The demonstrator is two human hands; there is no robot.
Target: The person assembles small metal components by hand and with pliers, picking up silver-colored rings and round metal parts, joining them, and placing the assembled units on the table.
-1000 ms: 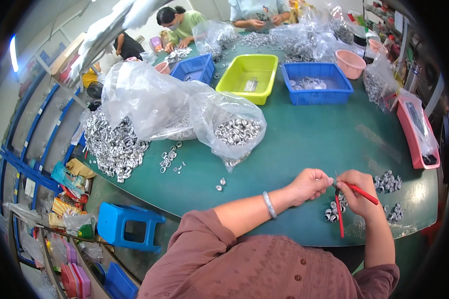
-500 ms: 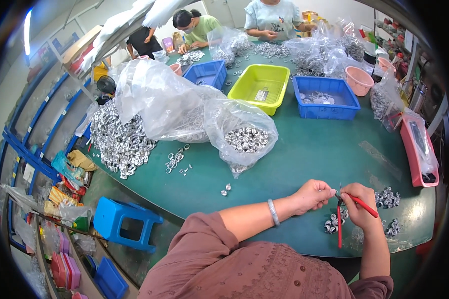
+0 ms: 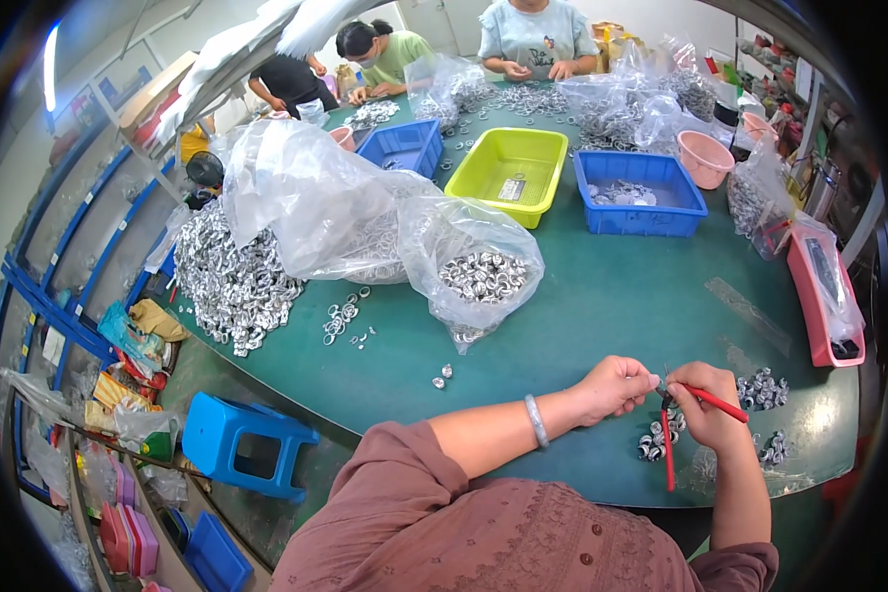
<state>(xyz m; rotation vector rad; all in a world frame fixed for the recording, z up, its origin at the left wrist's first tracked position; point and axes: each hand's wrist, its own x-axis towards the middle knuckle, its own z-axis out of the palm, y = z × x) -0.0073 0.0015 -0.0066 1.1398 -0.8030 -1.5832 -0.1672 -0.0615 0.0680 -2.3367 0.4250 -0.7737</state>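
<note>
In my right hand [image 3: 705, 403] is a pair of red-handled pliers [image 3: 670, 454], its dark jaws pointing toward my left hand. My left hand [image 3: 619, 389] is closed in a pinch at the jaws, on a piece too small to make out. Below the pliers lies a cluster of small silver metal parts [image 3: 651, 444], partly behind the handle. Two more groups of silver parts, one upper [image 3: 762, 390] and one lower [image 3: 774, 448], lie to the right of my right hand. Two loose silver pieces [image 3: 443, 376] rest farther left on the green table [image 3: 602, 286].
An opened clear bag [image 3: 434, 222] of silver parts and a large silver heap [image 3: 229, 286] stand left. Beyond are a yellow-green basket [image 3: 535, 212], a blue bin [image 3: 646, 222] and a pink bucket [image 3: 705, 158]. A pink tray [image 3: 809, 306] sits right; a blue stool [image 3: 207, 434] stands below left. People work across the table.
My hands stay almost in place at the pliers' jaws. The view has shifted slightly. Across the table, the person in light blue has lowered a raised arm, bringing both hands to the table.
</note>
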